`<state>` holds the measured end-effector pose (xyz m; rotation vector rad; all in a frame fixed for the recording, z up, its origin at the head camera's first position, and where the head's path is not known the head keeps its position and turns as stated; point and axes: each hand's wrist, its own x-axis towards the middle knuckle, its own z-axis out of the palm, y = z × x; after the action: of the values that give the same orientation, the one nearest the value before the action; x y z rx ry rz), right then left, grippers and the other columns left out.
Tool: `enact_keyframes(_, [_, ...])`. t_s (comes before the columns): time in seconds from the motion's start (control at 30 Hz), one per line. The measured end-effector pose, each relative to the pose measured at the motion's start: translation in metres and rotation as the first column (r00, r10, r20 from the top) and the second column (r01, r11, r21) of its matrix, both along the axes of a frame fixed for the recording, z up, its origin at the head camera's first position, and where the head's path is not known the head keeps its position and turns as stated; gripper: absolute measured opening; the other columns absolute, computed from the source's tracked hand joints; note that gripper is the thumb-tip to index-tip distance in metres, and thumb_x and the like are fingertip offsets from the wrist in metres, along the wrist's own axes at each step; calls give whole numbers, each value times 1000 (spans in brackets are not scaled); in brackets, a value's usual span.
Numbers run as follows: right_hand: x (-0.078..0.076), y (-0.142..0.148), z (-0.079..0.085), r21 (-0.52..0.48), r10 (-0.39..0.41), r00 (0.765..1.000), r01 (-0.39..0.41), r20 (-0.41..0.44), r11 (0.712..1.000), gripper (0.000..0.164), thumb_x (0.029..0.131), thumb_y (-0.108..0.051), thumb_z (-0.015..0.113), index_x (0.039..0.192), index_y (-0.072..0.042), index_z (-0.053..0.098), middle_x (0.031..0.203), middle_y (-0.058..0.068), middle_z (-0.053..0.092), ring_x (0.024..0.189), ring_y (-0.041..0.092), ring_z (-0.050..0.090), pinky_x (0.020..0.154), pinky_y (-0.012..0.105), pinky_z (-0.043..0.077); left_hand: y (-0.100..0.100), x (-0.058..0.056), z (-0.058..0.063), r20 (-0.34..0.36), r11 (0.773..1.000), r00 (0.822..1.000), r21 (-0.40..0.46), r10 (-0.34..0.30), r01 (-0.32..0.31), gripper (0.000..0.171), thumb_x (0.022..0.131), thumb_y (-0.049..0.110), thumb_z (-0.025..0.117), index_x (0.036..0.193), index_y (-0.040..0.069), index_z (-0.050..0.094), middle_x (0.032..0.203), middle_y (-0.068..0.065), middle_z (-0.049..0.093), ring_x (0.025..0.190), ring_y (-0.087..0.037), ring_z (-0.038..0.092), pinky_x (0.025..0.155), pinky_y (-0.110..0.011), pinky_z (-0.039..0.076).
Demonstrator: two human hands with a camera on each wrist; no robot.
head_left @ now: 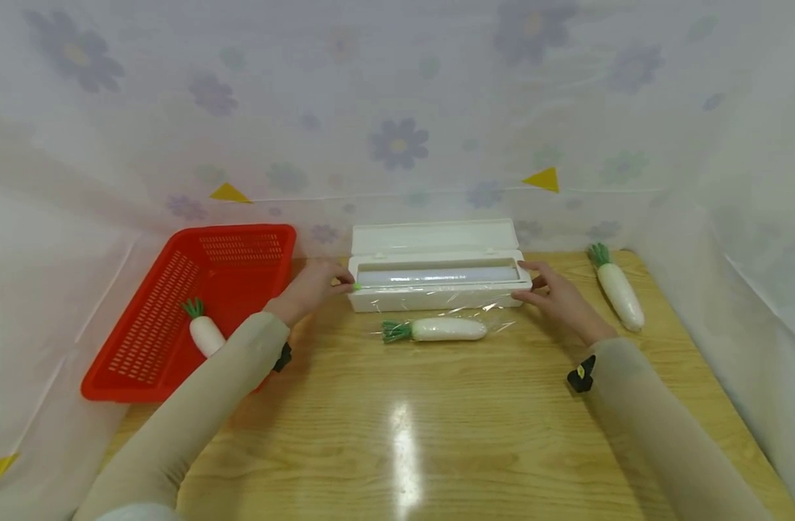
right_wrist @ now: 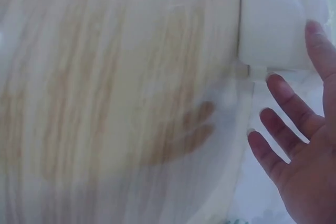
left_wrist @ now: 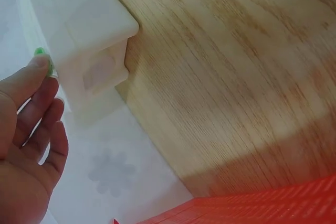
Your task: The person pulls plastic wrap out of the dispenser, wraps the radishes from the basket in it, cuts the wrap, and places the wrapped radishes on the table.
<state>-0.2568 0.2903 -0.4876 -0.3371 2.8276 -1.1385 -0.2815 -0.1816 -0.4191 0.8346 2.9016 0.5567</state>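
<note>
A white cling film dispenser (head_left: pixel 436 297) stands on the table with its lid (head_left: pixel 436 235) raised and a film roll (head_left: pixel 430 276) inside. At its left end, my left hand (head_left: pixel 314 286) pinches a small green slider (left_wrist: pixel 44 59) between thumb and fingers. My right hand (head_left: pixel 550 293) holds the opposite end, thumb on the front and a finger over the top edge. In the right wrist view its other fingers (right_wrist: pixel 278 132) are spread beside the end. Clear film (head_left: pixel 495 312) hangs from the dispenser's front over a white radish (head_left: pixel 449 330) with green stems.
A red basket (head_left: pixel 126 391) sits at the left with another white radish (head_left: pixel 205 334) in it, partly hidden by the left sleeve. A third radish (head_left: pixel 621 297) lies near the table's right edge. A floral curtain (head_left: pixel 397 87) hangs behind and around the table.
</note>
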Motion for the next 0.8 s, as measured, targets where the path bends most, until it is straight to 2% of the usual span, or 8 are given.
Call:
enact_keyframes(0.13, [3,8,4,15,38,999,-38,8,999,67,90,-48,56,147,-32,25,113,14,57,105,34,55,86,54,42,0,2,2,17,1000,1000,-18,1,-1,16,86,19,69,99,10,73,93,-2,68,87,-20,61,84,-34,49])
enact_keyframes(0.27, [12,13,13,46,11,992,-5,-129,999,60,93,-39,55,144,-16,33,111,17,58,110,38,49,88,58,38,1,7,8,13,995,1000,-100,15,-14,19,87,19,67,103,9,70,96,-5,67,89,-24,60,83,-36,50])
enact_keyframes(0.4, [22,12,22,101,-9,964,37,-266,994,48,95,-32,54,134,-7,46,109,17,58,109,38,48,89,56,36,4,17,10,-106,962,992,-256,68,-94,21,89,26,64,101,9,67,93,-8,66,82,-24,60,75,-38,51])
enact_keyframes(0.47, [25,9,24,140,28,938,22,-344,990,42,95,-28,56,129,-5,51,106,15,59,106,36,49,89,54,36,8,26,11,-224,947,970,-278,99,-161,20,89,27,64,93,7,65,86,-10,64,79,-26,58,70,-41,50])
enact_keyframes(0.53, [28,3,25,170,84,892,-8,-444,985,35,92,-22,60,122,-3,57,100,13,61,102,34,51,88,51,37,15,36,11,-366,951,925,-234,105,-201,20,88,25,64,86,5,63,79,-11,60,75,-29,56,66,-42,48])
enact_keyframes(0.63, [34,-14,27,226,182,799,-59,-573,972,26,85,-13,67,110,-3,63,91,9,63,90,29,54,80,46,41,34,53,11,-478,978,876,-142,68,-153,17,88,22,65,85,5,63,78,-10,58,76,-28,53,66,-39,46])
enact_keyframes(0.7, [38,-28,27,267,253,751,-105,-611,958,24,81,-11,71,104,-5,65,89,6,63,86,25,55,76,43,43,50,61,6,-489,992,872,-110,-2,-59,14,88,20,64,88,7,64,80,-6,57,75,-24,51,66,-34,44])
enact_keyframes(0.8, [43,-51,23,344,355,721,-171,-596,923,25,80,-16,72,102,-7,66,91,4,63,86,23,56,77,42,44,75,72,-6,-414,992,904,-108,-105,65,13,89,23,64,95,11,65,87,-1,60,79,-19,52,70,-31,45])
